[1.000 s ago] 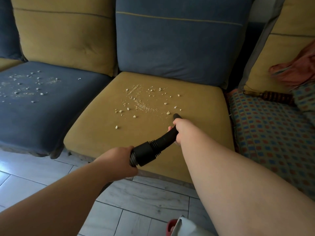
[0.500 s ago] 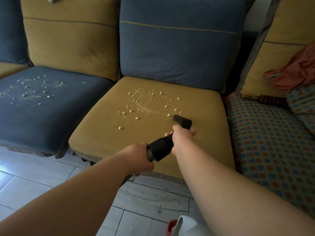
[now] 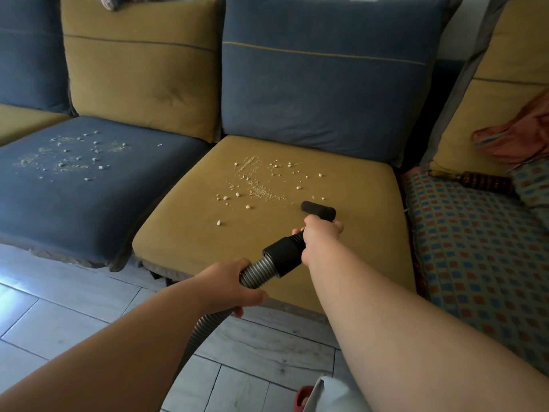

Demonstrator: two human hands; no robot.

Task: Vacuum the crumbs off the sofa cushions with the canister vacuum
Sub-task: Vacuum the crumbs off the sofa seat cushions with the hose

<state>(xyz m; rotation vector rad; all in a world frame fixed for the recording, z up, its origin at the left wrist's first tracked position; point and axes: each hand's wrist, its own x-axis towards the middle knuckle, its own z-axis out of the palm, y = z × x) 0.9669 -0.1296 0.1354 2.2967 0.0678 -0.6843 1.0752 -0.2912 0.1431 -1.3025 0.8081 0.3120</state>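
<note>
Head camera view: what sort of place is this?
Probably a home living room: a sofa with a mustard seat cushion and blue back cushion, pale floor tiles, and a vacuum hose in the left hand, its nozzle in the right hand.

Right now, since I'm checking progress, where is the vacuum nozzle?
In the head view, the nozzle sits on the mustard seat cushion, just right of the crumbs, ahead of the right hand.
</note>
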